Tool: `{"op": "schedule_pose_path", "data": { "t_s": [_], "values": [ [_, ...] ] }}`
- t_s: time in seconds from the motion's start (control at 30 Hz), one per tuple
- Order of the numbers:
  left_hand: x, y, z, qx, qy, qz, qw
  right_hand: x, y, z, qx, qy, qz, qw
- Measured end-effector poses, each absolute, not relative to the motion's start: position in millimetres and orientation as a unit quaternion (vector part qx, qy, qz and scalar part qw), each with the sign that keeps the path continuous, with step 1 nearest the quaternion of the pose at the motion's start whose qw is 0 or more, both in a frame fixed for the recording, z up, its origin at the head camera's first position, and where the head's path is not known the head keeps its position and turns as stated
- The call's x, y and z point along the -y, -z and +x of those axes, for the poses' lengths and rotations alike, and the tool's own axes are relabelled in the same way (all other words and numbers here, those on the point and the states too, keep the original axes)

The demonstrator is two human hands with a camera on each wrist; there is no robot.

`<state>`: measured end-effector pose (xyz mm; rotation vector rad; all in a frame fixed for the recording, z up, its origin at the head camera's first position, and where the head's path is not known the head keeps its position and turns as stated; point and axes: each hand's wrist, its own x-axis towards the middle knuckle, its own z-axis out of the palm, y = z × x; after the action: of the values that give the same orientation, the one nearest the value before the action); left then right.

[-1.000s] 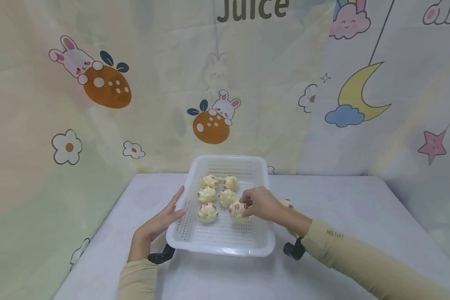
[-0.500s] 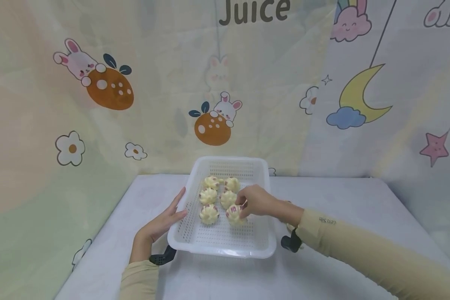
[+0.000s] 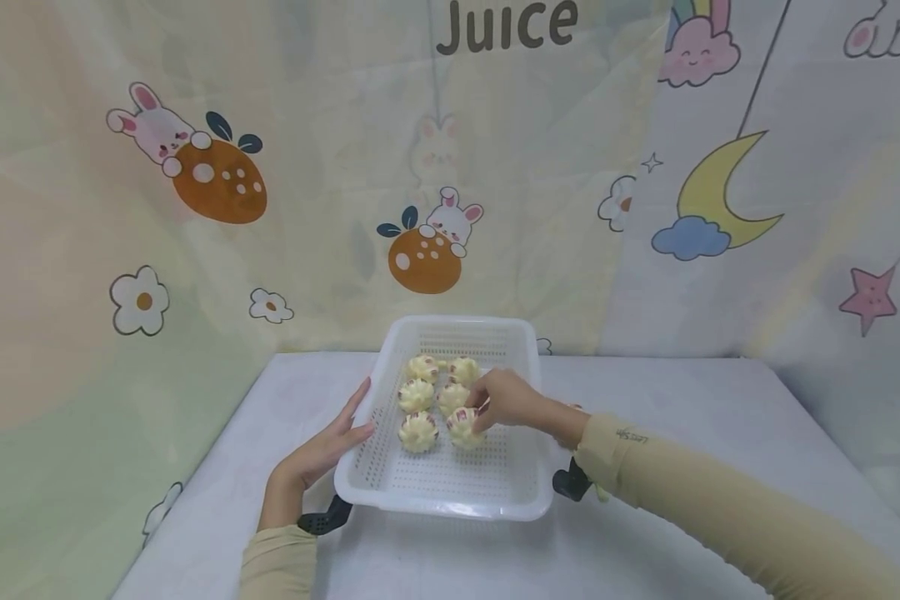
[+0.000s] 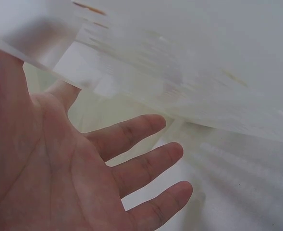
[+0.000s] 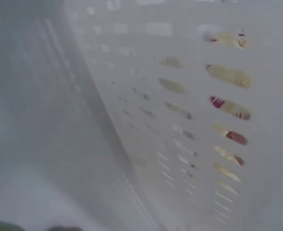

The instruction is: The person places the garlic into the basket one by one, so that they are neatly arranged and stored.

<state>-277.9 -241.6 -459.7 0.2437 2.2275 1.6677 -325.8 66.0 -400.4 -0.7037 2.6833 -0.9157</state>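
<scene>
In the head view, a white perforated plastic basket (image 3: 442, 492) stands on the table. Inside, pale yellow, lobed garlic-like bulbs with purple streaks sit in two columns, among them a front-left bulb (image 3: 418, 433) and a middle-left bulb (image 3: 416, 396). My right hand (image 3: 508, 400) reaches over the basket's right side and pinches a front-right bulb (image 3: 462, 429) between thumb and fingers. At the left rim, my left hand (image 3: 321, 444) rests with spread, straight fingers. Its palm and extended fingers (image 4: 146, 166) show under the basket edge in the left wrist view.
Pale yellow pieces peek out around the right forearm, one bulb-like piece (image 3: 602, 493) below it. Through slots in the basket wall (image 5: 271, 159), the right wrist view shows yellow and purple. A printed curtain (image 3: 330, 167) hangs behind the white table (image 3: 690, 392).
My right hand has moved a little left with the bulb, bringing it in line below the middle-right one. My left hand stays at the basket's left rim.
</scene>
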Motion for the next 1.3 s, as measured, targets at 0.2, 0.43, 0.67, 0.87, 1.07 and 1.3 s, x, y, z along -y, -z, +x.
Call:
{"op": "schedule_pose_path", "data": {
  "t_s": [0.2,0.43,0.67,0.87,1.07,1.3],
  "values": [
    [240,460,-277,-0.782,-0.591,0.096,0.176,-62,411,-325,-0.91,0.323,-0.227,0.124],
    [239,460,-277,-0.776,-0.597,0.1,0.177,-60,413,-322,-0.912,0.326,-0.219,0.12],
    [239,458,-277,-0.78,-0.592,0.104,0.174,-61,418,-322,-0.908,0.337,-0.217,0.121],
    [241,459,-277,-0.78,-0.592,0.101,0.175,-59,426,-325,-0.908,0.338,-0.218,0.115],
    [242,460,-277,-0.78,-0.592,0.101,0.175,-56,431,-327,-0.909,0.334,-0.221,0.112],
    [244,462,-279,-0.78,-0.59,0.109,0.178,-53,431,-327,-0.906,0.345,-0.217,0.115]
  ]
}}
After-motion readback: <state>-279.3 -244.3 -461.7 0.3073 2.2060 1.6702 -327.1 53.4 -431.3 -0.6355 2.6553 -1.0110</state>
